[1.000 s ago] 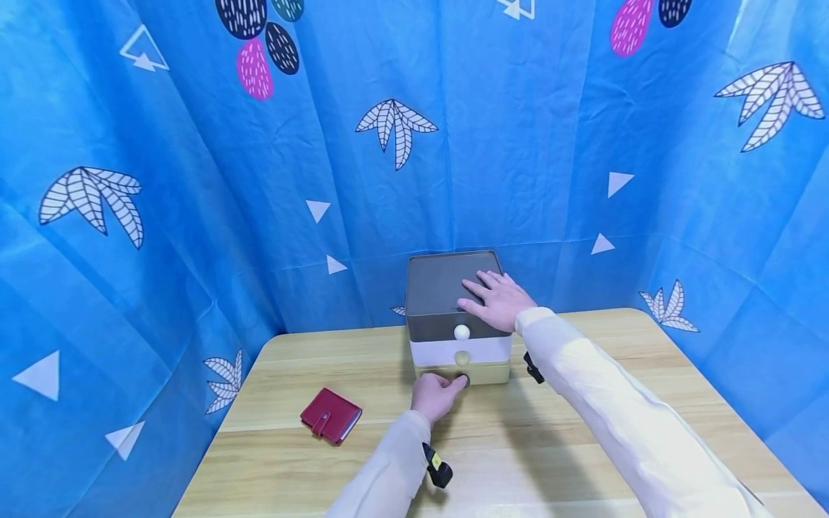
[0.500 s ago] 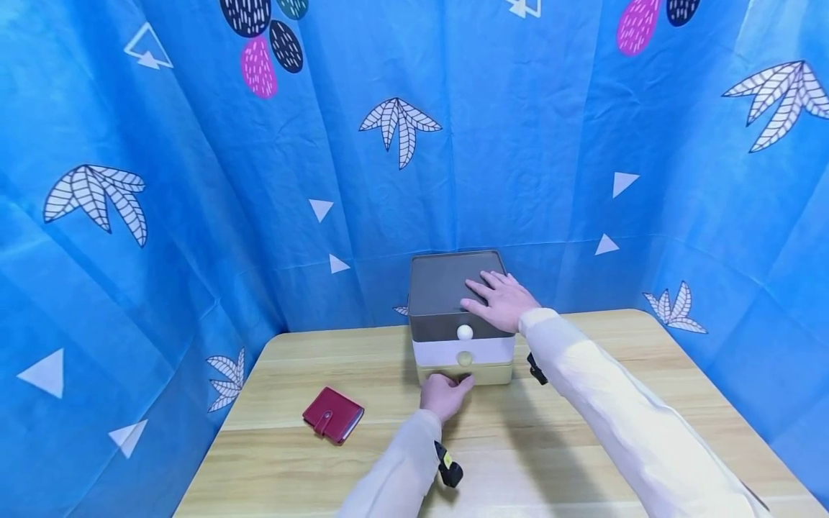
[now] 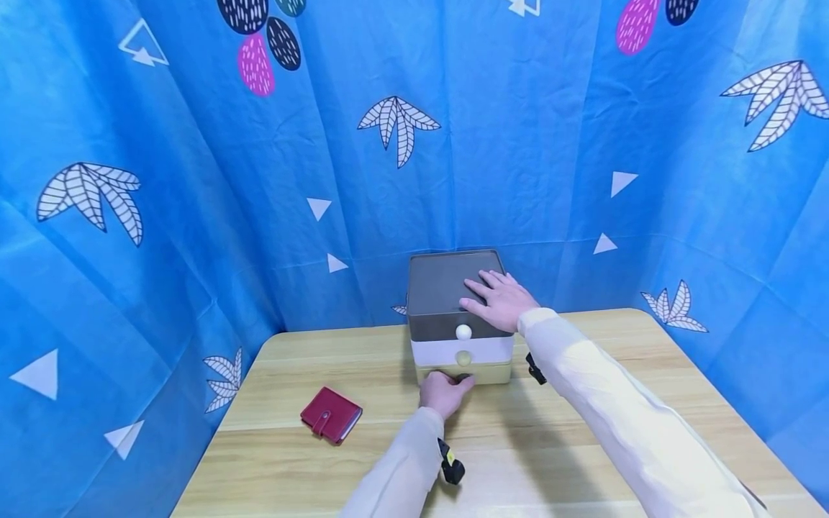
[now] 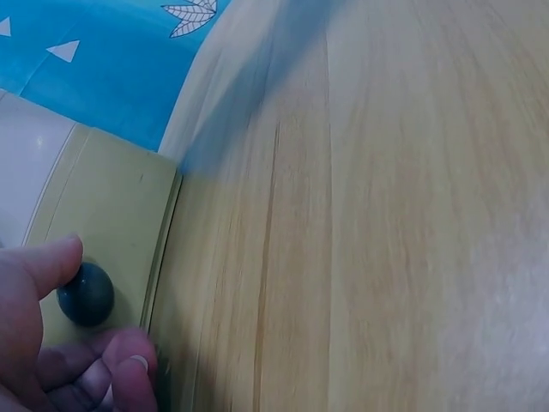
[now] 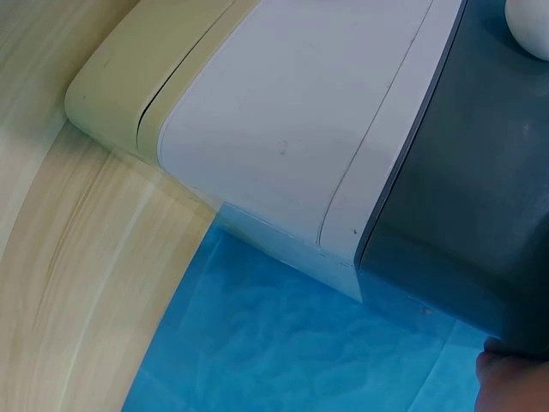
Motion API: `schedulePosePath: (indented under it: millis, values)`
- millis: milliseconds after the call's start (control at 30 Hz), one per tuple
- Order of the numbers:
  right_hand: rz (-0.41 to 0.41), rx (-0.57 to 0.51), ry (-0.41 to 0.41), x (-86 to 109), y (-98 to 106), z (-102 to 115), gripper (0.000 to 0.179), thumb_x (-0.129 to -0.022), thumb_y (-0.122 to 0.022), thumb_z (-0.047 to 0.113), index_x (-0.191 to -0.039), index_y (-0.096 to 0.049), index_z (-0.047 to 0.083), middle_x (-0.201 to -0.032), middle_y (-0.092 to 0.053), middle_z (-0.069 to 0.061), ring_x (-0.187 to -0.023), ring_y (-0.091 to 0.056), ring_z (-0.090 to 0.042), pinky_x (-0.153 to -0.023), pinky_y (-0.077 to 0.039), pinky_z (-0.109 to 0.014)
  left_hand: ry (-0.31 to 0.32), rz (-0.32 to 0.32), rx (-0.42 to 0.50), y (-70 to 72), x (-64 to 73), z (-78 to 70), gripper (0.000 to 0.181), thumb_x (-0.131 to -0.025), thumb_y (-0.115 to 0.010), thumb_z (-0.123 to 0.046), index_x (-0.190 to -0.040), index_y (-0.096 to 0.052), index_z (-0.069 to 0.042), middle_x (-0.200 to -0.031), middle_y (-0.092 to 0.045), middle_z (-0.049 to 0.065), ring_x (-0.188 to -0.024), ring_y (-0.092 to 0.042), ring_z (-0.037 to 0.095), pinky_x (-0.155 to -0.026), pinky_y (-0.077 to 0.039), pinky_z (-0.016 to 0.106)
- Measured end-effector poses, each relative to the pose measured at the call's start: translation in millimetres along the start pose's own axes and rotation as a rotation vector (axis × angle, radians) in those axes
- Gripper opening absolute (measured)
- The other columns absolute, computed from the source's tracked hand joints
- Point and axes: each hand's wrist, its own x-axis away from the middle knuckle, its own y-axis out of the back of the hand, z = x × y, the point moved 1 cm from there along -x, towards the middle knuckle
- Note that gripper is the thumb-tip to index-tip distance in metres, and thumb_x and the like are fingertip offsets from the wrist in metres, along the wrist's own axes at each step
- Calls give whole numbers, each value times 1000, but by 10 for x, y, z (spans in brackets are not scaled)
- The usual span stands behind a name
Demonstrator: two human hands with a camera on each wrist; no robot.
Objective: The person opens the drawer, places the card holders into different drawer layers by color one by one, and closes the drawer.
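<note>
a red, strap-fastened wallet [image 3: 331, 415] lies on the wood-grain tabletop [image 3: 350, 360] as my left hand [image 3: 443, 395] curls its fingers [image 4: 133, 369] about the dark round knob [image 4: 86, 294], thumb newly shifted across it; the beige bottom drawer [image 3: 495, 374] looks closed, so seemingly only my hold has changed. beyond, my right hand [image 3: 497, 301] stays spread on the stack's dark-grey top [image 3: 437, 277].

Smooth plastic is suggested by the 3-tier drawer box [image 3: 440, 284], wood grain by the table [image 3: 350, 360], creased cloth by the curtain [image 3: 518, 180].
</note>
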Motion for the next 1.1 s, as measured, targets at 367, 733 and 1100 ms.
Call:
schedulePosePath:
  millis: [367,733,1100]
  values:
    - [3,2,-10,-8,-11,-4,73,-82,-16,71,-140,-27,27,-145,-20,-9,-133,-11,-28,-105,-3,-44,-10,3,7,-17,-12,-17,36,-70,-70,-45,-51,-59,-16,-47,-52,-10,-50,-47,9,-49,-39,26]
    - [-2,4,-25,-25,-27,-9,74,-81,-15,72,-140,-27,29,-145,-19,-7,-133,-11,-26,-106,-3,-43,114,171,386,-83,-15,5,40,-81,-62,-33,-62,-62,2,-43,-49,0,-34,-47,13,-40,-43,27]
    - [-8,-3,-18,-21,-16,11,72,-83,-18,70,-140,-28,27,-145,-21,-9,-133,-12,-28,-105,-3,-45,198,330,586,-96,-9,5,44,-90,-50,-27,-84,-57,15,-57,-54,9,-42,-48,11,-41,-45,23]
